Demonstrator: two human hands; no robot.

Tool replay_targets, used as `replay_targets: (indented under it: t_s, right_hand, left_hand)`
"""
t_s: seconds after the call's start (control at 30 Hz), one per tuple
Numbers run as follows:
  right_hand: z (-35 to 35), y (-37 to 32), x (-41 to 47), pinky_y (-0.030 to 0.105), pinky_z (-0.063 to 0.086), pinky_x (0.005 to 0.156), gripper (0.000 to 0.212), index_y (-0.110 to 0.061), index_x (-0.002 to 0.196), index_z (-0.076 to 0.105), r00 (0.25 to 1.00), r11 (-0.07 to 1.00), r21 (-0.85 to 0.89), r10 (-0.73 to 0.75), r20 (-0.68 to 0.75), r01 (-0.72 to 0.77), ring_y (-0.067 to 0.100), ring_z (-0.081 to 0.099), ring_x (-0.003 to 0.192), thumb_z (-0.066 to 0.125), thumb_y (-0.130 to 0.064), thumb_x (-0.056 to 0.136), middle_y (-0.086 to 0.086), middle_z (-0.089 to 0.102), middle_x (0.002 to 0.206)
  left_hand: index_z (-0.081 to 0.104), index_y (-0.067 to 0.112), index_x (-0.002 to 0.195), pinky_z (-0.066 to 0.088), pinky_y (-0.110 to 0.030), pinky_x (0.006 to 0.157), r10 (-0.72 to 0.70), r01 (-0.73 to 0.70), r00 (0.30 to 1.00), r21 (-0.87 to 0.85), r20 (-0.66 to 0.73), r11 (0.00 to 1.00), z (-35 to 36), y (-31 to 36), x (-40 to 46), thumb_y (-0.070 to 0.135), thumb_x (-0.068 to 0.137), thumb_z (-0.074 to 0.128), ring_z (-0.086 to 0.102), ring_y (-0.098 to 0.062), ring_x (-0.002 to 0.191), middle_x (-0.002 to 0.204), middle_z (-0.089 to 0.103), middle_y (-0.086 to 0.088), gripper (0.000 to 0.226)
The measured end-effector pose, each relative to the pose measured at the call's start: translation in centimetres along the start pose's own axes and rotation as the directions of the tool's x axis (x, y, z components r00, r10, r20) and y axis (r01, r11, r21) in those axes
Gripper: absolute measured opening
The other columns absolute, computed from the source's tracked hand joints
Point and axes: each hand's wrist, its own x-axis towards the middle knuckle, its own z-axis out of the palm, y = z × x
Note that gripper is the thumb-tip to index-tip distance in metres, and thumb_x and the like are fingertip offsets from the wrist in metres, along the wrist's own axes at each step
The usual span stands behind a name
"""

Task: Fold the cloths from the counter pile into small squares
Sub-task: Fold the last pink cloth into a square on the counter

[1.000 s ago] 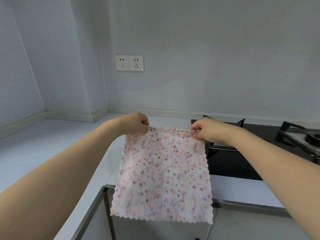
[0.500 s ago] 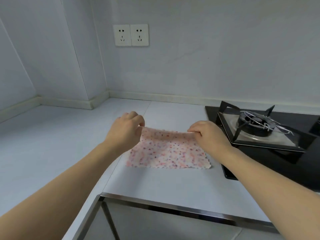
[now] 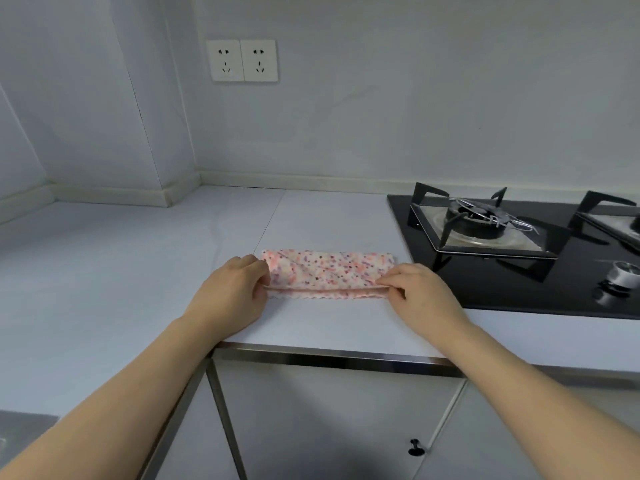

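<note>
The speckled pink cloth point(image 3: 329, 271) lies on the white counter point(image 3: 138, 271), just left of the black gas hob point(image 3: 519, 271) and a little back from the counter's steel front edge. It is now doubled over into a long narrow strip, its top layer drawn toward the person so that its edge sits just short of the zigzag bottom edge showing beneath. Half a second ago it was spread as a broader sheet with its far edge lifted off the surface; a second ago it hung open in the air in front of the cabinet.

The left hand point(image 3: 232, 292) pinches the near left corner of the upper layer between thumb and fingers, and the right hand point(image 3: 419, 292) pinches the near right corner the same way. Both hands have come down to the counter and closer to the person than before.

Two wall sockets point(image 3: 242, 60) sit on the wall behind, and a hob knob point(image 3: 620, 278) shows at the far right
</note>
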Motion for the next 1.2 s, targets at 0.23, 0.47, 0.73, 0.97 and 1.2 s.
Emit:
replay_targets:
  t_s: [0.23,0.47,0.73,0.97,1.2]
  right_hand:
    - [0.1,-0.2,0.3,0.025,0.039,0.091,0.031,-0.024,0.114,0.067,0.996,0.996,-0.059,0.075,0.045,-0.072,0.013,0.047,0.112,0.053,-0.018,0.086,-0.01,0.058,0.118]
    - [-0.3,-0.3,0.4,0.029,0.037,0.098,0.034,-0.027,0.12,0.06,0.988,0.995,-0.017,0.102,0.114,-0.1,0.011,0.044,0.112,0.055,-0.026,0.086,-0.014,0.053,0.119]
    - [-0.9,-0.3,0.5,0.023,0.044,0.073,0.016,-0.032,0.087,0.065,0.975,0.885,0.411,0.216,0.049,-0.217,0.005,0.058,0.08,0.068,-0.016,0.087,-0.008,0.068,0.092]
    - [-2.7,-1.4,0.0,0.017,0.045,0.072,0.01,-0.019,0.088,0.066,0.946,0.628,0.733,0.318,0.064,-0.261,0.008,0.06,0.081,0.059,-0.019,0.094,-0.004,0.069,0.088]
    - [-6.0,-2.4,-0.2,0.032,0.048,0.084,0.019,-0.014,0.086,0.064,0.923,0.436,0.855,0.366,0.118,-0.282,0.019,0.058,0.091,0.051,-0.02,0.098,0.003,0.065,0.091]
  left_hand:
    - [0.068,0.023,0.096,0.045,-0.032,0.075,0.224,-0.216,0.968,-0.079,0.114,0.973,0.0,0.7,0.8,0.033,0.081,0.046,0.051,-0.017,0.081,0.092,0.061,0.01,0.029]
    - [0.059,0.016,0.094,0.04,-0.032,0.071,0.236,-0.247,0.963,0.077,0.131,0.966,0.1,1.0,1.3,0.018,0.096,0.047,0.053,-0.024,0.082,0.089,0.059,0.001,0.013]
    - [0.048,0.017,0.098,0.038,-0.029,0.061,-0.165,0.182,0.983,-0.322,0.082,0.929,-2.9,2.3,2.2,0.011,0.101,0.036,0.047,-0.013,0.069,0.081,0.055,0.0,0.014]
    - [0.051,0.026,0.101,0.044,-0.031,0.067,-0.1,0.148,0.981,-0.314,0.164,0.938,-5.0,3.3,1.9,0.038,0.095,0.054,0.055,-0.014,0.085,0.094,0.059,0.008,0.014]
    - [0.059,0.02,0.079,0.037,-0.027,0.056,-0.119,0.158,0.986,-0.474,0.113,0.866,-6.3,4.1,2.3,0.04,0.093,0.059,0.045,-0.012,0.06,0.067,0.051,0.001,0.025]
